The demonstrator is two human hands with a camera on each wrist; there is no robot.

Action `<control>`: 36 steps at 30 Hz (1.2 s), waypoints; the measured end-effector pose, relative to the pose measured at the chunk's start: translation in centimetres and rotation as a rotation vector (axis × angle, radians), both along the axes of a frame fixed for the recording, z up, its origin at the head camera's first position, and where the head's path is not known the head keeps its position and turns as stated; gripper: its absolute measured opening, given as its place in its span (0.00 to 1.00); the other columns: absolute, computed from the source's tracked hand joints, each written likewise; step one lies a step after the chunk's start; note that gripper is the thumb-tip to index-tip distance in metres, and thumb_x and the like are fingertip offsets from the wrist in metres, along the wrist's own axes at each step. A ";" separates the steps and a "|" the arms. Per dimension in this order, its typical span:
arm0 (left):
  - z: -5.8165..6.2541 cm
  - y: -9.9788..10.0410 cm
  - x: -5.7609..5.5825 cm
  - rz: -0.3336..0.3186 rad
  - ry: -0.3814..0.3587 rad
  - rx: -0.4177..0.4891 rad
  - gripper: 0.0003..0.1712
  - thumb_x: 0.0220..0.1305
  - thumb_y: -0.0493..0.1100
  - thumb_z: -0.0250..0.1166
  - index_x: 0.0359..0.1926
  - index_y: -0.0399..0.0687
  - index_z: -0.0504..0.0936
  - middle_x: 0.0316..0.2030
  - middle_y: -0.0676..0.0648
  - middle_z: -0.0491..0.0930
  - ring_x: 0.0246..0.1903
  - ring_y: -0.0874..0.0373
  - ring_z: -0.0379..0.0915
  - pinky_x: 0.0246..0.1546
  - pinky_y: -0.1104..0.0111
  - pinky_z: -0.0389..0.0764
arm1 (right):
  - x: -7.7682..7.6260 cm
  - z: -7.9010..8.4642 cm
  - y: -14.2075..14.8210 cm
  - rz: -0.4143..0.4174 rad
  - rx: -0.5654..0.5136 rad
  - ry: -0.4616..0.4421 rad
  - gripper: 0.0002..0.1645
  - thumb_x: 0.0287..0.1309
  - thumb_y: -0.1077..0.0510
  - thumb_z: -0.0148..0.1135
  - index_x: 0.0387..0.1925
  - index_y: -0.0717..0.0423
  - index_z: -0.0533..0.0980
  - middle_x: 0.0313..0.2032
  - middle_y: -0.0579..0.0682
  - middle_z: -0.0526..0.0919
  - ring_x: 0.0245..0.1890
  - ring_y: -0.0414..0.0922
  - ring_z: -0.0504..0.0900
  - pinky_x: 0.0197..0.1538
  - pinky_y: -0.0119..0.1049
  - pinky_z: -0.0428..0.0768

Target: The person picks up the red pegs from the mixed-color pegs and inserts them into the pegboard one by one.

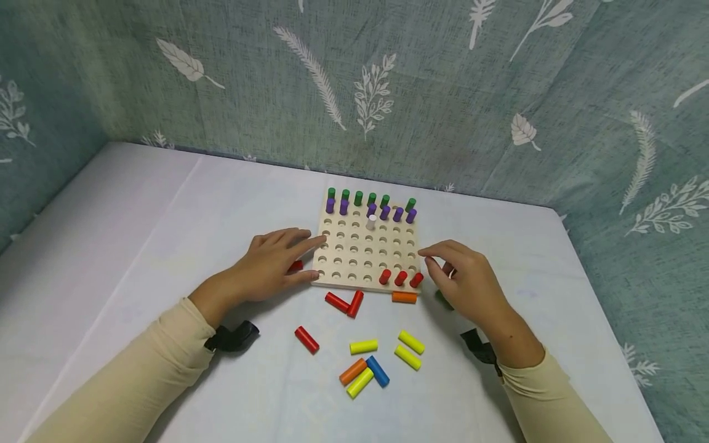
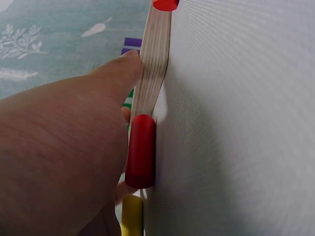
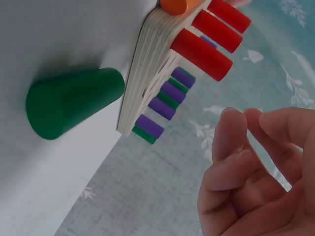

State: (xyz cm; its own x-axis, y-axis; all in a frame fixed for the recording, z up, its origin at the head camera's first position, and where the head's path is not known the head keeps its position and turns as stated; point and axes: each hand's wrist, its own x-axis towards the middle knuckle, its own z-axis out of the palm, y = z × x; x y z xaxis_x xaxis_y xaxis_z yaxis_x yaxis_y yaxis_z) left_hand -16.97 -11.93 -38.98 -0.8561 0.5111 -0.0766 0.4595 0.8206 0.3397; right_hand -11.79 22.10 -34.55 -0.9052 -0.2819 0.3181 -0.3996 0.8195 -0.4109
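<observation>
A wooden pegboard (image 1: 360, 246) lies flat with rows of round holes. My left hand (image 1: 271, 261) rests at its left edge, fingers spread, thumb near the front-left corner. A red peg (image 2: 141, 151) lies beside the board under this hand. By the board's right edge hovers my right hand (image 1: 465, 280), fingers loosely bent and nothing visible between them. Green pegs (image 1: 358, 198) and purple pegs (image 1: 384, 212) stand in the back rows, one white peg (image 1: 371, 222) just in front. Three red pegs (image 1: 400, 278) stand at the front right. A green peg (image 3: 74, 103) lies below my right hand.
Loose pegs lie in front of the board: red pegs (image 1: 306, 339), yellow pegs (image 1: 363, 347), a blue peg (image 1: 378, 371), an orange peg (image 1: 352, 371) and another orange peg (image 1: 404, 298) by the front edge. A patterned cloth (image 1: 354, 92) hangs behind the white table (image 1: 221, 203).
</observation>
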 end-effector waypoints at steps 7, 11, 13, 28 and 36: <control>0.0 0.1 0.0 0.003 0.015 0.007 0.44 0.65 0.64 0.63 0.77 0.67 0.57 0.74 0.43 0.60 0.75 0.39 0.50 0.68 0.40 0.54 | 0.1 0.1 -0.1 -0.002 0.005 -0.004 0.11 0.64 0.61 0.65 0.46 0.53 0.85 0.43 0.46 0.87 0.27 0.38 0.75 0.26 0.30 0.74; -0.4 0.4 0.2 -0.007 0.003 0.011 0.44 0.65 0.65 0.63 0.77 0.67 0.57 0.74 0.43 0.60 0.75 0.39 0.51 0.68 0.40 0.55 | 0.5 0.1 -0.6 0.010 0.003 -0.009 0.11 0.62 0.61 0.66 0.46 0.53 0.85 0.42 0.46 0.86 0.27 0.38 0.75 0.25 0.29 0.74; -0.6 0.5 0.3 -0.006 -0.001 0.016 0.44 0.64 0.65 0.63 0.77 0.67 0.58 0.74 0.43 0.60 0.75 0.40 0.51 0.69 0.40 0.54 | 0.5 0.1 -1.0 0.034 0.000 0.004 0.10 0.61 0.62 0.67 0.45 0.53 0.85 0.41 0.46 0.86 0.27 0.37 0.75 0.26 0.29 0.75; -0.2 0.4 0.2 -0.004 0.009 0.025 0.44 0.65 0.65 0.63 0.77 0.67 0.58 0.74 0.43 0.60 0.75 0.41 0.50 0.69 0.40 0.55 | 0.9 0.6 -5.1 0.169 -0.025 -0.021 0.10 0.59 0.62 0.70 0.43 0.52 0.86 0.39 0.43 0.85 0.27 0.35 0.75 0.27 0.26 0.76; -0.1 -0.1 0.3 0.006 0.010 0.013 0.44 0.64 0.65 0.63 0.77 0.67 0.58 0.74 0.43 0.61 0.75 0.41 0.51 0.68 0.40 0.55 | 1.3 0.2 -5.9 0.203 0.019 -0.039 0.09 0.59 0.60 0.70 0.43 0.51 0.87 0.39 0.43 0.86 0.31 0.38 0.77 0.32 0.25 0.78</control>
State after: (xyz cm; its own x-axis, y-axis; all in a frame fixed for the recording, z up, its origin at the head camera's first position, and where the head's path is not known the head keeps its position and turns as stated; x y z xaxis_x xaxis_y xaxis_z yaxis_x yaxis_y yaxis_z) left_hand -16.71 -12.01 -39.08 -0.8597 0.5071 -0.0619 0.4582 0.8189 0.3456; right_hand -10.46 16.16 -34.39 -0.8410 -0.4650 0.2767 -0.5410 0.7317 -0.4146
